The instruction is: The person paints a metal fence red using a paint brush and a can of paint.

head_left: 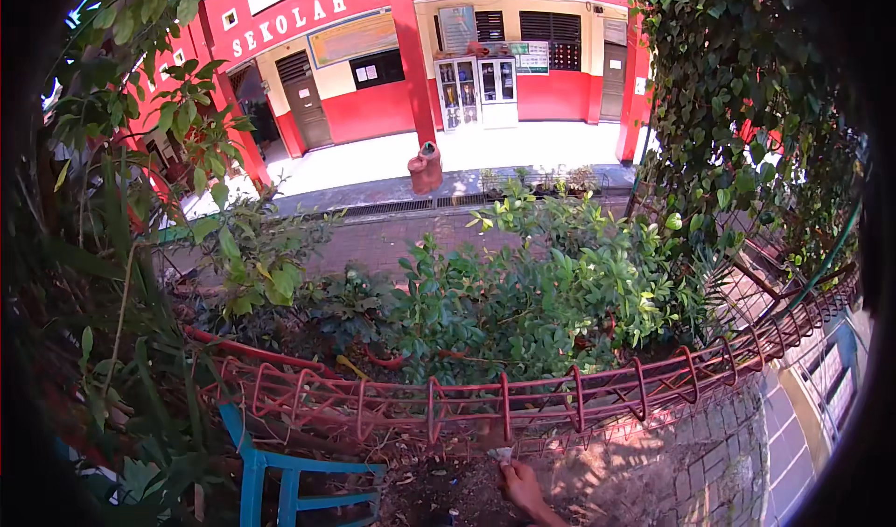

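My right hand (525,487) reaches in from the lower edge, its fingers closed round what looks like a paintbrush (501,453) with a pale grey band. The brush's far end points up at the lower part of a red metal wire fence (505,406); whether it touches the metal I cannot tell. The fence curves across the view in bent loops and long horizontal bars. My left hand is out of view.
A blue metal chair or rack (271,460) stands at the lower left by the fence. Leafy shrubs (523,294) grow behind the bars. Climbing vines (747,107) hang at the right. Beyond are a paved path, a clay pot (427,170) and a red building (373,107).
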`<state>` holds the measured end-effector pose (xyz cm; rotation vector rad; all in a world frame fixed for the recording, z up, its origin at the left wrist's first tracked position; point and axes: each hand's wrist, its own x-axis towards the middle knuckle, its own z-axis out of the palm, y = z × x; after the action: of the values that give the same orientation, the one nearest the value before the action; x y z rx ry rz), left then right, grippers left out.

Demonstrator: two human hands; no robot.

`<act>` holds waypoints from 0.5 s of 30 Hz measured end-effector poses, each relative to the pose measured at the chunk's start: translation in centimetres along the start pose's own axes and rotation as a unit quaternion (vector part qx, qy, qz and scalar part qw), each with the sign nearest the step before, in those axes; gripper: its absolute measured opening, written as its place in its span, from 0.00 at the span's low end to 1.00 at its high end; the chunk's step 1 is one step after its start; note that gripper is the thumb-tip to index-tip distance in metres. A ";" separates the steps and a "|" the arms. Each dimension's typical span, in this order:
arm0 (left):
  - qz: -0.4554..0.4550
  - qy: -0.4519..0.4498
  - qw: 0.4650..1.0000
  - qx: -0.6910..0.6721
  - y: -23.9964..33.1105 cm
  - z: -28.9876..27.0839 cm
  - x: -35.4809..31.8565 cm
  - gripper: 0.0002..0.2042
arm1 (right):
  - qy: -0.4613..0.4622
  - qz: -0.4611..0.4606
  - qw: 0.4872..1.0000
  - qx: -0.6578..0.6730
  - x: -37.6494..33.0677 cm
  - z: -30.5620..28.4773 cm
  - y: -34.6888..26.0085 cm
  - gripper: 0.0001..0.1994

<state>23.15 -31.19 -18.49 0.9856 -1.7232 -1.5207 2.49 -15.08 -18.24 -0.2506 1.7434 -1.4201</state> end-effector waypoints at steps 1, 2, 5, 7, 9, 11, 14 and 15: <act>0.000 -0.009 1.000 0.003 0.1 -0.1 0.0 0.47 | 0.007 -0.001 1.000 -0.001 -0.4 0.3 -0.7 0.16; 0.000 -0.018 1.000 0.007 0.2 -0.3 -0.1 0.47 | -0.042 -0.031 0.996 -0.073 -0.8 0.9 -1.4 0.17; 0.000 -0.050 0.999 0.019 0.8 -0.7 -0.2 0.47 | -0.082 -0.062 0.982 -0.157 -1.6 1.4 -1.9 0.19; 0.003 -0.069 0.997 0.029 1.4 -1.4 -0.2 0.47 | -0.026 -0.043 0.990 -0.129 -2.3 1.2 -3.1 0.20; 0.009 -0.088 0.995 0.041 2.1 -1.8 0.2 0.47 | 0.008 -0.036 0.993 -0.112 -2.4 -0.3 -1.5 0.20; 0.017 -0.099 0.994 0.052 2.8 -2.3 0.6 0.47 | 0.039 0.058 0.995 -0.066 -4.3 -1.6 -3.7 0.20; 0.026 -0.128 0.989 0.065 4.1 -2.2 0.5 0.47 | 0.048 0.048 0.994 -0.088 -6.2 -4.0 -1.1 0.21; 0.026 -0.135 0.988 0.070 4.4 -2.1 0.1 0.47 | 0.036 0.050 0.993 -0.099 -7.3 -4.4 -1.2 0.21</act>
<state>24.28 -32.12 -13.90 0.8241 -2.0521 -1.5746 3.42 -7.81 -13.69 -0.2159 1.9304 -1.1993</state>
